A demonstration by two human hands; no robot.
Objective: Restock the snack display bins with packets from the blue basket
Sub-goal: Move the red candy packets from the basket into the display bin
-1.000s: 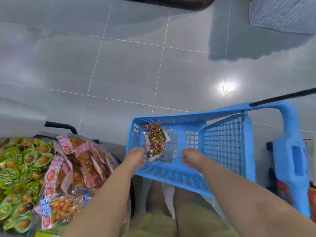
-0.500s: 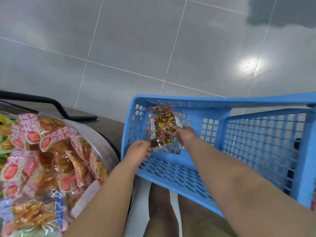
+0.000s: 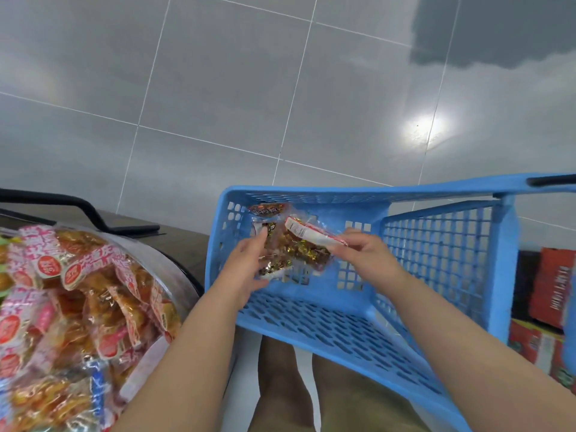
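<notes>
Pickup seemed underway: inside the blue perforated plastic basket (image 3: 311,322), the left hand (image 3: 246,269) gripped a clear packet of gold-wrapped snacks (image 3: 296,254); the right hand (image 3: 364,254) pinched a white-and-red packet end (image 3: 311,236). Next, presumably, a lift left to the round clear bin (image 3: 176,269).

Bright blue basket (image 3: 311,310), blue all over, its walls and base punched in a grid of small square holes. The packet (image 3: 296,247) in it is clear film over a glittery jumble of gold, red and dark brown. It has an orange-red top band and a white strip edged in red. On the left, the bin packets (image 3: 93,291) are orange-brown under clear wrap, with pink-and-white headers and round red badges. The floor (image 3: 218,88) is glossy grey tile with thin pale grout lines, one white glare spot and a darker grey patch (image 3: 498,32). A black bar (image 3: 93,213). Red boxes (image 3: 548,285) with pale lettering.
</notes>
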